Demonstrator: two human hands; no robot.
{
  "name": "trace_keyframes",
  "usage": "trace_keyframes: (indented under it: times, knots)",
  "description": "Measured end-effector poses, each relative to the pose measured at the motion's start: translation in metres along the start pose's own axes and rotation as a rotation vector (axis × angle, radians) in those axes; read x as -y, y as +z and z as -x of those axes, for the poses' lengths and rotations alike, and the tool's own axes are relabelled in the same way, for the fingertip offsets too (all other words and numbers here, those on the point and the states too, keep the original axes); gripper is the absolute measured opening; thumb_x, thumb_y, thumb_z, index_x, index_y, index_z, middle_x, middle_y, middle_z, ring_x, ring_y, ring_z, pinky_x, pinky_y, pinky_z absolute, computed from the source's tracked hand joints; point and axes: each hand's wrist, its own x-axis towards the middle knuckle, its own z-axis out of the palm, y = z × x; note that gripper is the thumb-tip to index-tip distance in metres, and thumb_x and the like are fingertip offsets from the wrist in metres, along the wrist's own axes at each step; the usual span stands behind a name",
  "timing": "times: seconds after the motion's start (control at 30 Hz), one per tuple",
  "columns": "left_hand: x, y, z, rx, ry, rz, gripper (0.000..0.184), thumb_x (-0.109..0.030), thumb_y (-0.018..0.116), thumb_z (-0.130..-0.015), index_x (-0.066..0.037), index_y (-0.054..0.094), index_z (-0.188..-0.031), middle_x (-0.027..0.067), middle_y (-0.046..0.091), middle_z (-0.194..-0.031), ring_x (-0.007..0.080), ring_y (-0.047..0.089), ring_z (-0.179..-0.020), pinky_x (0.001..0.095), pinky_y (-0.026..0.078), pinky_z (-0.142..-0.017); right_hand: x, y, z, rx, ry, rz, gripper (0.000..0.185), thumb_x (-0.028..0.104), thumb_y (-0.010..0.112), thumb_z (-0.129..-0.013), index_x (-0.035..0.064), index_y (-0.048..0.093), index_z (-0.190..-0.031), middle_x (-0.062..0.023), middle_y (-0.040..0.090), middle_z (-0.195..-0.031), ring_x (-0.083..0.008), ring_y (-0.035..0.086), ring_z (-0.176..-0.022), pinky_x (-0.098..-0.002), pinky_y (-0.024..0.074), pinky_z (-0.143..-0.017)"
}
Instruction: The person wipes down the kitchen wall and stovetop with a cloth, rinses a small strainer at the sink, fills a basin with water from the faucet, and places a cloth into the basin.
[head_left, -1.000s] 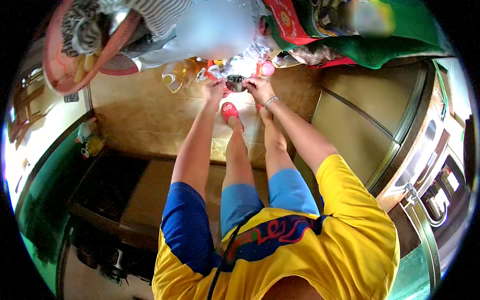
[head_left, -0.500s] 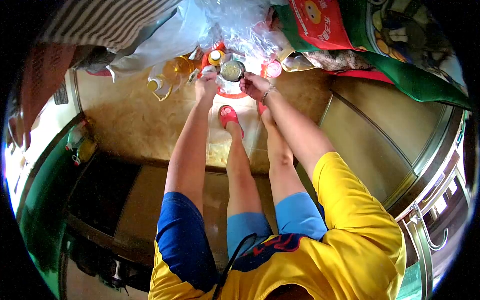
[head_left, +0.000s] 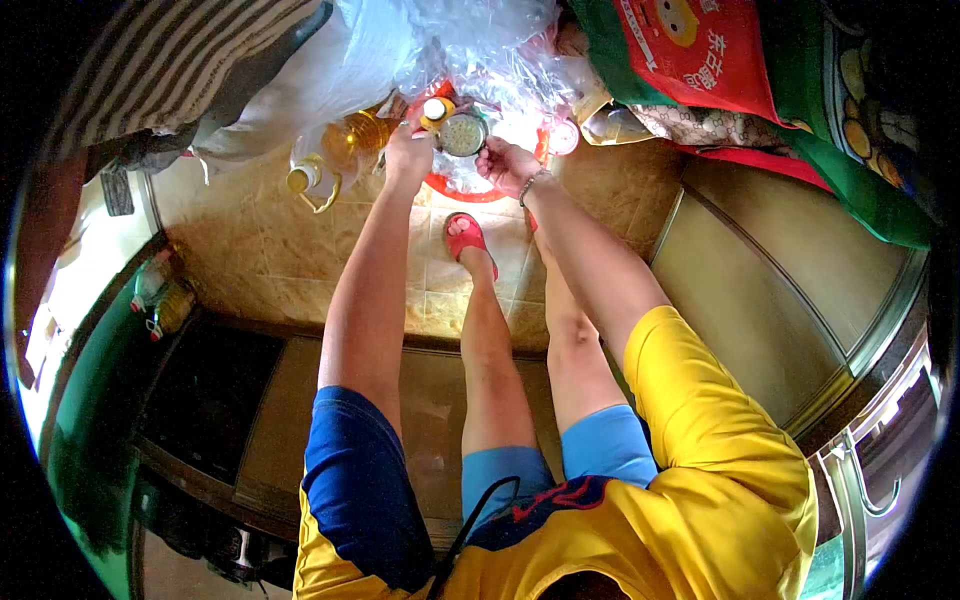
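Both my arms reach up the frame, and here we are at upper centre: a small round container, dark at the rim and pale inside, sits between my hands with its open face towards me. My right hand is on its right side, fingers bent and pinching at the rim, a bracelet round the wrist. Over on the other side, my left hand is close in, fingers curled together; whether they grip the container, I cannot tell.

Right behind it, a bottle with an orange cap pokes up, and below runs the curved rim of a red basin. Bright light floods this spot! Clear plastic bags crowd the top centre, a pink round lid is just to the right, and an amber plastic bottle leans to the left of my left hand.

Upper right, a red bag hangs against green fabric; upper left, it's striped cloth. Below my hands, a red slipper is on my left foot, down on the tiled floor.
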Motion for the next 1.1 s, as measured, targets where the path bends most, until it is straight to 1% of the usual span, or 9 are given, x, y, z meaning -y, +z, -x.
trace_keyframes:
  times: [0.27,0.33,0.57,0.67,0.73,0.77,0.83,0.97,1.1]
  knots:
    - [0.015,0.008,-0.010,-0.015,-0.082,0.078,0.047,-0.011,0.052,-0.078,-0.020,0.054,-0.124,0.0143,0.064,-0.101,0.0250,0.061,-0.094,0.0332,0.045,-0.080,0.005,0.000,-0.004,-0.028,-0.027,-0.001,0.013,0.013,0.047,-0.092,0.0068,0.049,-0.081,-0.0044,0.049,-0.064,-0.0175,0.049,-0.057,-0.0278,0.0437,-0.052]
    - [0.009,0.007,-0.008,0.073,-0.073,0.236,0.063,0.013,0.033,-0.073,-0.008,0.046,-0.131,0.0076,0.054,-0.123,0.0173,0.054,-0.104,0.0281,0.046,-0.084,0.009,0.003,-0.004,0.008,0.001,0.044,0.014,0.014,0.048,-0.092,0.0068,0.049,-0.080,-0.0044,0.048,-0.063,-0.0173,0.049,-0.056,-0.0276,0.0440,-0.052]
    - [0.001,0.002,-0.006,0.115,-0.140,0.204,0.064,0.013,0.031,-0.072,-0.008,0.046,-0.131,0.0075,0.054,-0.123,0.0147,0.051,-0.108,0.0265,0.044,-0.083,0.012,0.000,-0.002,-0.022,0.011,0.099,0.014,0.012,0.049,-0.091,0.0054,0.049,-0.079,-0.0049,0.050,-0.061,-0.0164,0.050,-0.057,-0.0263,0.0452,-0.053]
    - [0.001,0.005,-0.010,0.127,0.085,0.364,0.064,0.011,0.034,-0.071,-0.008,0.046,-0.131,0.0070,0.056,-0.118,0.0128,0.054,-0.098,0.0238,0.042,-0.080,0.012,0.008,0.010,0.206,0.110,-0.009,0.014,0.012,0.047,-0.092,0.0023,0.050,-0.082,-0.0048,0.051,-0.065,-0.0158,0.050,-0.058,-0.0258,0.0449,-0.054]
    - [-0.002,0.003,-0.011,0.008,0.190,0.025,0.060,0.008,0.036,-0.071,-0.009,0.051,-0.126,0.0069,0.060,-0.107,0.0113,0.055,-0.089,0.0215,0.041,-0.078,0.014,0.010,0.014,0.254,0.127,-0.058,0.015,0.013,0.046,-0.092,0.0022,0.050,-0.082,-0.0048,0.051,-0.065,-0.0157,0.050,-0.059,-0.0262,0.0445,-0.055]
    - [-0.004,0.002,-0.012,0.009,0.189,0.026,0.060,0.008,0.036,-0.071,-0.009,0.051,-0.126,0.0069,0.060,-0.107,0.0113,0.055,-0.089,0.0215,0.041,-0.078,0.014,0.012,0.016,0.303,0.146,-0.109,0.016,0.013,0.045,-0.092,0.0022,0.050,-0.082,-0.0048,0.051,-0.066,-0.0155,0.049,-0.060,-0.0267,0.0441,-0.056]
    - [-0.028,-0.011,-0.007,0.133,0.028,-0.095,0.046,-0.006,0.049,-0.073,-0.014,0.059,-0.117,0.0162,0.061,-0.109,0.0285,0.058,-0.103,0.0338,0.044,-0.088,0.017,0.001,0.000,0.268,0.146,-0.109,0.016,0.014,0.046,-0.092,0.0022,0.050,-0.082,-0.0049,0.051,-0.066,-0.0153,0.048,-0.060,-0.0273,0.0436,-0.057]
    - [-0.010,-0.003,-0.015,0.097,0.083,-0.078,0.043,-0.004,0.046,-0.073,-0.013,0.063,-0.111,0.0155,0.061,-0.111,0.0252,0.057,-0.107,0.0321,0.044,-0.089,0.016,0.001,0.008,0.396,0.131,-0.161,0.016,0.013,0.045,-0.092,0.0026,0.050,-0.081,-0.0051,0.050,-0.068,-0.0144,0.046,-0.060,-0.0281,0.0422,-0.057]
    - [-0.006,0.000,-0.011,0.112,0.106,0.036,0.048,0.007,0.039,-0.072,-0.005,0.061,-0.112,0.0070,0.065,-0.104,0.0145,0.057,-0.100,0.0252,0.041,-0.088,0.016,0.009,0.015,0.068,0.119,-0.092,0.017,0.013,0.044,-0.092,0.0028,0.046,-0.079,-0.0033,0.045,-0.065,-0.0127,0.043,-0.058,-0.0263,0.0393,-0.054]
